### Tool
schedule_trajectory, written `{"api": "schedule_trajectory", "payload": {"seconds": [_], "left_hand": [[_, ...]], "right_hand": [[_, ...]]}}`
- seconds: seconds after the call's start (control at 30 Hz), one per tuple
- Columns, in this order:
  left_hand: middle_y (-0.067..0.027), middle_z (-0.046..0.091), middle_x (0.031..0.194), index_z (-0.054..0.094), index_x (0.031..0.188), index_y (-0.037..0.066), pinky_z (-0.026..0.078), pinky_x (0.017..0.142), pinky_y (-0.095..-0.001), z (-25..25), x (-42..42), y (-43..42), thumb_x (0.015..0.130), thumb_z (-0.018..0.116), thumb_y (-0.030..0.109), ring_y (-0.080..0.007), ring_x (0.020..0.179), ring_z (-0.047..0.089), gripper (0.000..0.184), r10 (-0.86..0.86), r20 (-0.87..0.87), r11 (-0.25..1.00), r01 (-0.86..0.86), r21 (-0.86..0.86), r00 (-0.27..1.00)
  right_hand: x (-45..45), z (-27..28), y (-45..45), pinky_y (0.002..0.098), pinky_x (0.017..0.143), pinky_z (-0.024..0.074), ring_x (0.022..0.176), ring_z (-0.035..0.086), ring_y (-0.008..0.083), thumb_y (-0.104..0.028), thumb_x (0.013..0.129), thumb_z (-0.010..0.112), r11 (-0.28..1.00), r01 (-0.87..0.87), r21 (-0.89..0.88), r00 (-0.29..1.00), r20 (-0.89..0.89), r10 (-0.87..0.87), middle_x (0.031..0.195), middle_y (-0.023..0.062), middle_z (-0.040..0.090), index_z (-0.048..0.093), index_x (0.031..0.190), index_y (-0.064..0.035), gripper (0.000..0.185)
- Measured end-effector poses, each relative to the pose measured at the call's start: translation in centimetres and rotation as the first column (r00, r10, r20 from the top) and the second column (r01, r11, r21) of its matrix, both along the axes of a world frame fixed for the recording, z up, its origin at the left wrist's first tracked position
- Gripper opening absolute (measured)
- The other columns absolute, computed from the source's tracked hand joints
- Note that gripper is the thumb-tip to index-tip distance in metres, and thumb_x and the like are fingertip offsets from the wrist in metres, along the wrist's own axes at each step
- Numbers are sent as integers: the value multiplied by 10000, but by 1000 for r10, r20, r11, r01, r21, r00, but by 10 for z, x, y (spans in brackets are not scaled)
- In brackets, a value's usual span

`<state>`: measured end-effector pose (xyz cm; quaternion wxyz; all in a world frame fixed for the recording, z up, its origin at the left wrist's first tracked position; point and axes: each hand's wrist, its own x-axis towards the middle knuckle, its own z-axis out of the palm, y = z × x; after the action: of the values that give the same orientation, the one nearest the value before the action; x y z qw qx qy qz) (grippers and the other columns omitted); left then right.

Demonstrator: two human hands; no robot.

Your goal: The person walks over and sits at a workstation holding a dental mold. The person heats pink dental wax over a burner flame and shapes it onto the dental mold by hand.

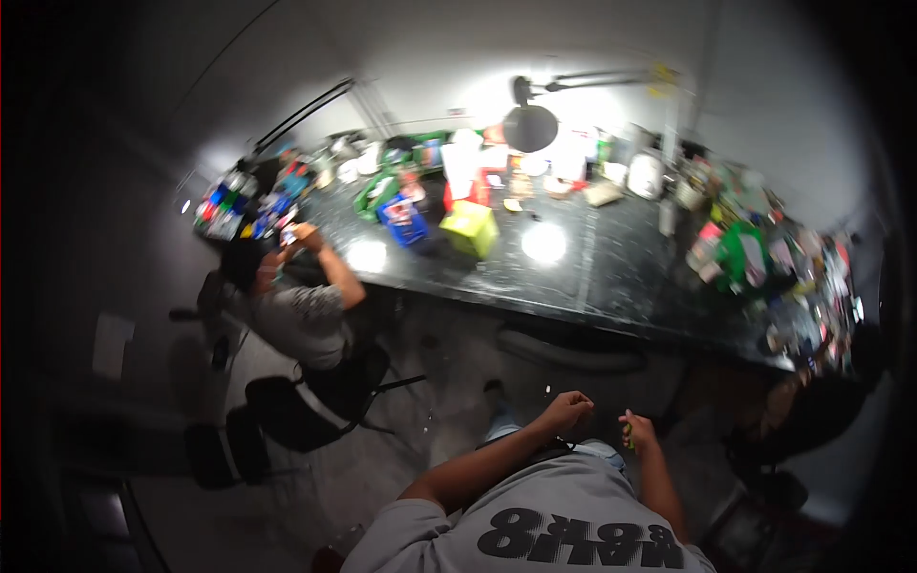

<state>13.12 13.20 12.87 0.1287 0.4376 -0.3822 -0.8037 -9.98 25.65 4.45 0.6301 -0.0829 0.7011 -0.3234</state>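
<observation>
My left hand [569, 411] is in front of my waist with its fingers curled in. What it holds, if anything, is hidden. A little to its right, my right hand [641, 430] is closed around a small yellow-green object [629, 435], too small and blurred to name. Both hands are above my lap, apart from each other and short of the black table [535, 291]. On the table ahead are a lime-green box [469, 229], a blue tray or packet [403, 221] and something red [466, 194] behind the box.
A person [296, 296] sits at the table's left end, hands raised near small items. Black chairs [296, 413] stand at left. Clutter, including a green bag-like thing [744, 258], covers the right end. A lamp [530, 128] hangs over the back. A dark chair [807, 420] is at right.
</observation>
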Motion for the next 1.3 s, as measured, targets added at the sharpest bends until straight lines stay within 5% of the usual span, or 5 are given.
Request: {"api": "schedule_trajectory", "payload": {"seconds": [0.33, 0.57, 0.7, 0.87, 1.3], "left_hand": [[-95, 675, 922, 609, 1125, -17, 514, 714, -300, 26, -153, 106, 968, 534, 249, -169, 797, 643, 319, -467, 112, 870, 479, -122, 877], [-132, 679, 996, 610, 1099, -54, 536, 744, -320, 33, -167, 126, 963, 508, 170, -211, 841, 673, 281, -499, 40, 867, 499, 6, 866], [-159, 676, 967, 582, 1076, -34, 548, 755, -337, -1, -157, 113, 947, 497, 146, -242, 832, 678, 237, -516, -39, 840, 496, -220, 856], [-161, 672, 958, 578, 1057, -36, 551, 744, -347, 21, -157, 88, 940, 510, 144, -251, 838, 678, 225, -309, -56, 941, 314, 129, 949], [-193, 647, 974, 591, 1067, -39, 553, 761, -416, 4, -117, 26, 905, 547, 155, -307, 847, 648, 256, -97, -57, 976, 106, 189, 994]], "right_hand": [[-177, -141, 406, 397, 418, 424, 437, 509, 200, -148, 803, 645, 557, 821, 126, 569, -276, -775, 579, 86, 543, 631, 712, -18, 159], [-110, -179, 465, 446, 504, 491, 550, 601, 256, -201, 847, 585, 920, 263, 292, 856, -510, -83, 635, 115, 602, 659, 765, -54, 184], [-55, -109, 392, 424, 592, 523, 636, 645, 249, -223, 872, 557, 558, 705, 438, 685, -217, -695, 793, 116, 660, 658, 929, -63, 197], [-59, -163, 356, 425, 684, 542, 829, 683, 271, -311, 902, 516, 987, -75, 141, 930, -348, 120, 946, 176, 678, 635, 1081, -51, 338], [-139, -77, 202, 413, 842, 537, 835, 684, 356, -419, 902, 578, 913, 307, 268, 787, -611, -85, 955, 185, 702, 699, 958, -24, 417]]}}
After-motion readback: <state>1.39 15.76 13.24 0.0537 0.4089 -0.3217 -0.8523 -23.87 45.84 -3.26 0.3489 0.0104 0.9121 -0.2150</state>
